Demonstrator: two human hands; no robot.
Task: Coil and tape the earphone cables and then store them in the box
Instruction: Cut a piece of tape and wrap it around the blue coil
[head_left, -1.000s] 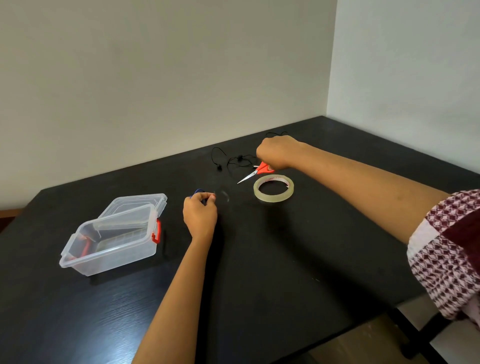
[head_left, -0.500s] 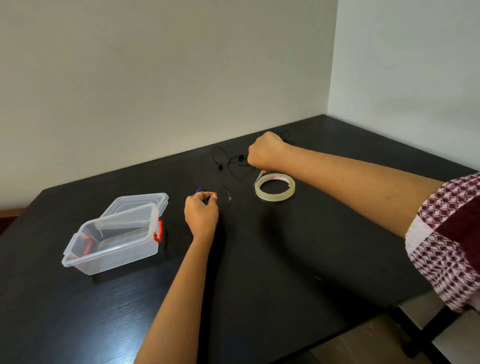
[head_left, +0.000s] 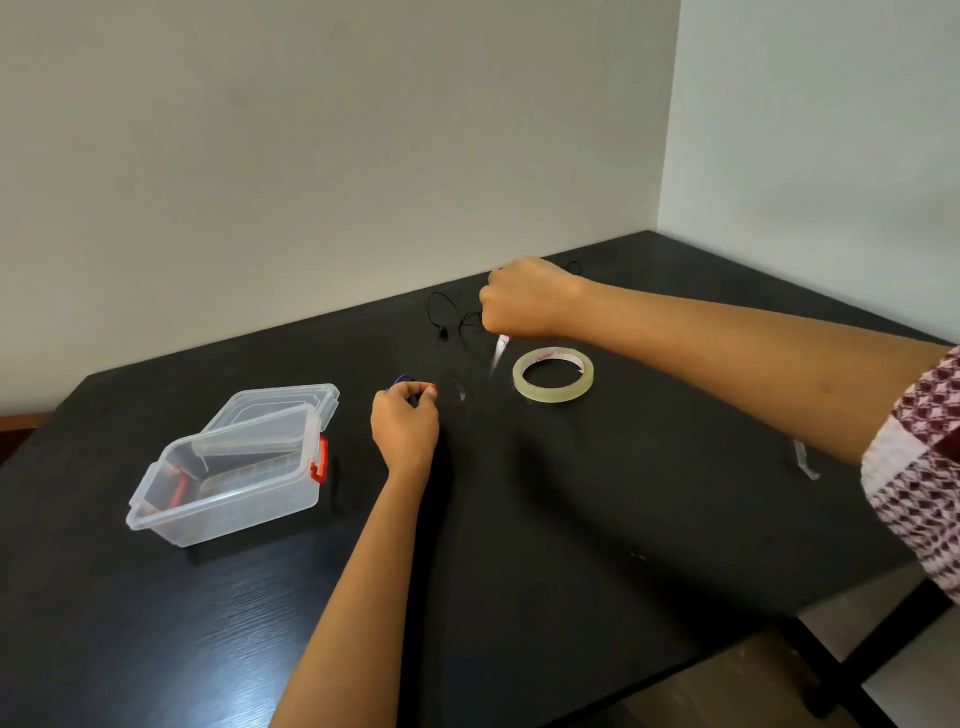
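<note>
My right hand (head_left: 522, 299) is closed around the red-handled scissors (head_left: 500, 352), held off the table with the blades pointing down. Behind it a loose black earphone cable (head_left: 441, 314) lies on the black table (head_left: 571, 519). My left hand (head_left: 405, 426) pinches a coiled earphone cable (head_left: 404, 382), blue at the top, with a strip of clear tape (head_left: 457, 389) stretching from it toward the right. The roll of clear tape (head_left: 552, 374) lies flat just right of the scissors. The clear plastic box (head_left: 228, 467) stands open at the left, its lid leaning behind it.
The box has red latches (head_left: 320, 460) at its ends. A loose strip of clear tape (head_left: 804, 460) hangs at the table's right edge, below my right forearm. Walls meet behind the table's far corner. A black table leg (head_left: 841, 670) shows at the lower right.
My right hand lifted the scissors off the table and turned them until the blades point down. My left hand stayed in place with the coil.
</note>
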